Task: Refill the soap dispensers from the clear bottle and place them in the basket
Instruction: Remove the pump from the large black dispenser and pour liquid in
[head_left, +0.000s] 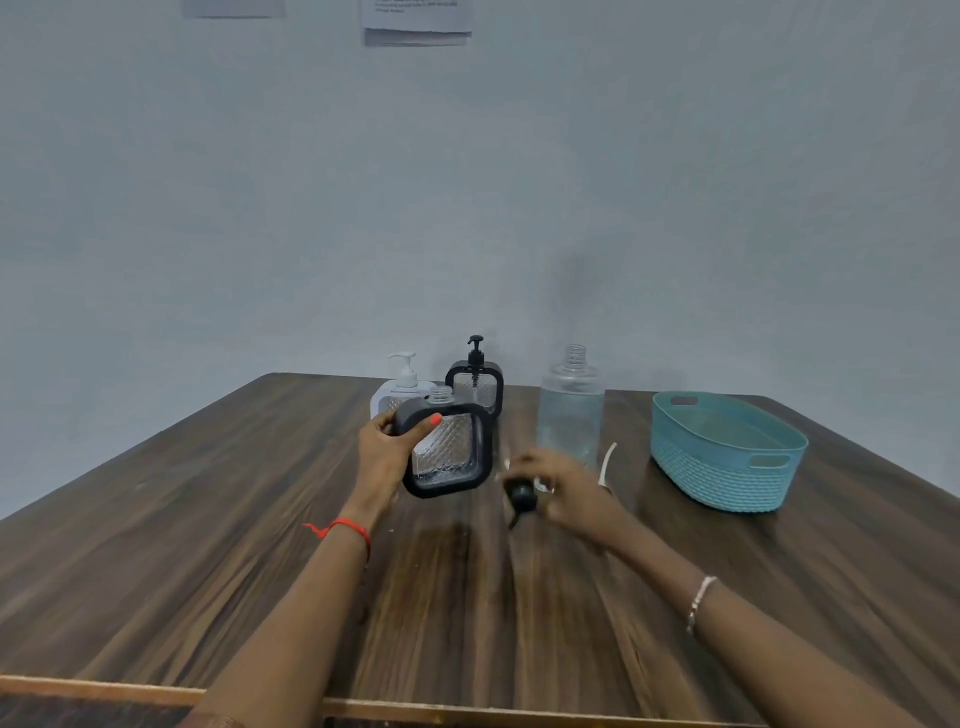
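Observation:
My left hand (387, 457) grips a black-framed soap dispenser (447, 452) with textured clear walls, lifted and tilted, its threaded neck uncapped. My right hand (556, 491), blurred, is closed on that dispenser's black pump head (521, 498), whose white tube (608, 460) sticks out to the right. The clear bottle (571, 410) stands uncapped just behind my right hand, partly full of clear liquid. A second black dispenser (475, 387) and a white dispenser (402, 387) stand upright at the back, pumps on. The teal basket (727, 452) sits at the right, nothing in it.
All of this rests on a dark wood-grain table (208, 545) against a pale wall. The table's near edge (415, 709) runs along the bottom of the view. Papers (415, 21) hang on the wall high up.

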